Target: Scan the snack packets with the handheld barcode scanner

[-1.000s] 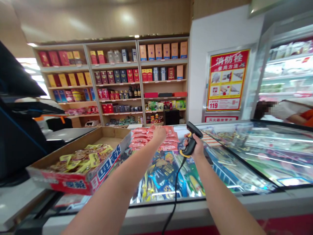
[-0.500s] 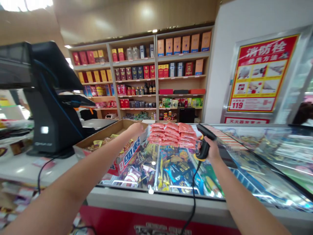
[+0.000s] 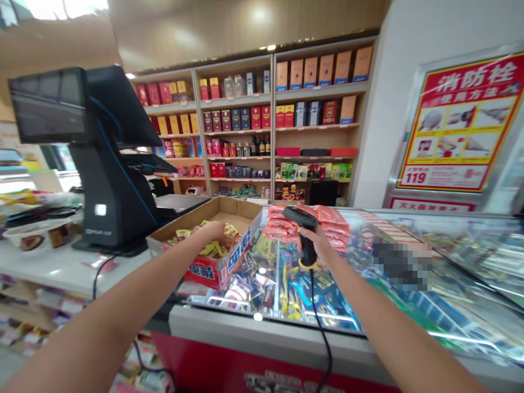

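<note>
— What are the hands doing?
— The right hand (image 3: 317, 245) is clenched round the barcode scanner (image 3: 305, 232), held above the freezer lid (image 3: 286, 273). The left hand (image 3: 215, 232) reaches into the cardboard box (image 3: 229, 240) left of the scanner, over yellow snack packets (image 3: 210, 248); whether it grips one, I cannot tell.
— Which step?
— Likely picking a packet; it needs lifting toward the scanner.

Matt cardboard box (image 3: 241, 218), glossy glass freezer lid (image 3: 450, 262), black plastic scanner (image 3: 305, 232).

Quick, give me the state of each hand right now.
Left hand: reaching into the cardboard box of yellow snack packets; grip cannot be told.
Right hand: closed on the barcode scanner.
</note>
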A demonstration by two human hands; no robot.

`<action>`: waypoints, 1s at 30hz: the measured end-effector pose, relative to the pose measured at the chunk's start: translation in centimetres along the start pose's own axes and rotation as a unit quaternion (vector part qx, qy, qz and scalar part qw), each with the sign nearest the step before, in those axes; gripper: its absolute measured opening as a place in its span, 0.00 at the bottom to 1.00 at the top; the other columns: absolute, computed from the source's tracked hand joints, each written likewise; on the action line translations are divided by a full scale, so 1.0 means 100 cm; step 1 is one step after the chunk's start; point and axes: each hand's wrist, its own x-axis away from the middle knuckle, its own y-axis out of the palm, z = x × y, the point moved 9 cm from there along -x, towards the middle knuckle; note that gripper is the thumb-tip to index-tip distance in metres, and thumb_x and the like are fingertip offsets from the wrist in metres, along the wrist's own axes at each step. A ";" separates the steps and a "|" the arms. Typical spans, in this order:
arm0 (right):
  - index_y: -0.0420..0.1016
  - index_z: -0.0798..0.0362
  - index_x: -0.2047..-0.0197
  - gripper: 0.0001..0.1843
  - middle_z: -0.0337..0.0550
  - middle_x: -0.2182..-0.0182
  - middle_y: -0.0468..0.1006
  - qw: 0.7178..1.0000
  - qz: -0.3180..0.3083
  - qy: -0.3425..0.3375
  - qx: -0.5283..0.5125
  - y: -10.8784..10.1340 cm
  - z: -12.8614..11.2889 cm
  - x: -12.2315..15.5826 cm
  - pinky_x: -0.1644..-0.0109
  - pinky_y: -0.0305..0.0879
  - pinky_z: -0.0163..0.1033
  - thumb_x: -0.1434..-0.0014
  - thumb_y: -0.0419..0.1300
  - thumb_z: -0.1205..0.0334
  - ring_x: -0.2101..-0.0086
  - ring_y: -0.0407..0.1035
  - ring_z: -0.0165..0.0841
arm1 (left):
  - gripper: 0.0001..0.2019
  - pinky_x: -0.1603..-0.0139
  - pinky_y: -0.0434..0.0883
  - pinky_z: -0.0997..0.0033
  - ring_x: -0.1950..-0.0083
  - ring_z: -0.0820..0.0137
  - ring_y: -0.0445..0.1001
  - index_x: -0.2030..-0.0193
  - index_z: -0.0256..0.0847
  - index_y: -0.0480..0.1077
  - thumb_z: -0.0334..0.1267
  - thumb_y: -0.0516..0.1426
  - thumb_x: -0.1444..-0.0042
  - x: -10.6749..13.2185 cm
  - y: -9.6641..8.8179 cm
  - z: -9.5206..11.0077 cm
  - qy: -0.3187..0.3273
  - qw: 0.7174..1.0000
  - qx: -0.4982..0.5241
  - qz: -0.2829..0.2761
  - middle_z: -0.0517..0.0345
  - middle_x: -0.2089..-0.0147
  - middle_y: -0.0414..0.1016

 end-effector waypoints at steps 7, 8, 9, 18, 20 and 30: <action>0.70 0.52 0.69 0.12 0.36 0.86 0.72 0.999 0.001 0.038 -0.025 -0.024 0.034 0.007 0.83 0.61 0.36 0.51 0.63 0.53 0.87 0.64 0.31 | 0.05 0.62 0.70 0.70 0.64 0.59 0.77 0.73 0.39 0.76 0.37 0.61 0.56 0.008 -0.023 0.004 0.003 0.997 0.069 0.034 0.51 0.74 0.77; 0.70 0.51 0.69 0.12 0.37 0.86 0.72 0.999 0.003 0.035 -0.026 -0.028 0.035 0.007 0.83 0.61 0.36 0.51 0.63 0.53 0.87 0.64 0.31 | 0.04 0.61 0.70 0.69 0.62 0.58 0.77 0.72 0.38 0.76 0.35 0.60 0.55 0.011 -0.031 0.004 0.000 0.997 0.061 0.052 0.48 0.71 0.78; 0.71 0.52 0.69 0.11 0.37 0.86 0.72 0.999 0.006 0.030 -0.025 -0.030 0.035 0.006 0.82 0.62 0.36 0.50 0.63 0.53 0.87 0.65 0.31 | 0.04 0.58 0.70 0.68 0.60 0.57 0.77 0.72 0.37 0.76 0.33 0.60 0.56 0.014 -0.038 0.004 -0.004 0.996 0.054 0.068 0.46 0.68 0.78; 0.70 0.55 0.68 0.14 0.38 0.88 0.72 0.998 0.023 0.045 -0.032 -0.030 0.034 0.007 0.81 0.60 0.34 0.52 0.62 0.52 0.86 0.65 0.31 | 0.09 0.67 0.76 0.63 0.69 0.66 0.76 0.63 0.35 0.67 0.29 0.60 0.52 0.029 -0.055 0.016 -0.089 0.812 0.566 0.111 0.57 0.72 0.72; 0.70 0.54 0.67 0.14 0.37 0.88 0.72 0.998 0.022 0.047 -0.037 -0.029 0.034 0.008 0.82 0.60 0.34 0.52 0.62 0.52 0.86 0.64 0.31 | 0.11 0.69 0.77 0.62 0.71 0.68 0.76 0.63 0.36 0.66 0.29 0.61 0.53 0.031 -0.042 0.047 -0.053 0.676 0.730 0.088 0.58 0.71 0.72; 0.68 0.53 0.69 0.14 0.37 0.87 0.72 0.998 0.026 0.034 -0.041 -0.032 0.031 0.006 0.82 0.59 0.34 0.53 0.63 0.53 0.86 0.65 0.31 | 0.19 0.73 0.75 0.70 0.71 0.70 0.76 0.60 0.42 0.63 0.42 0.65 0.57 0.024 0.057 0.138 0.035 0.486 0.873 0.029 0.62 0.68 0.74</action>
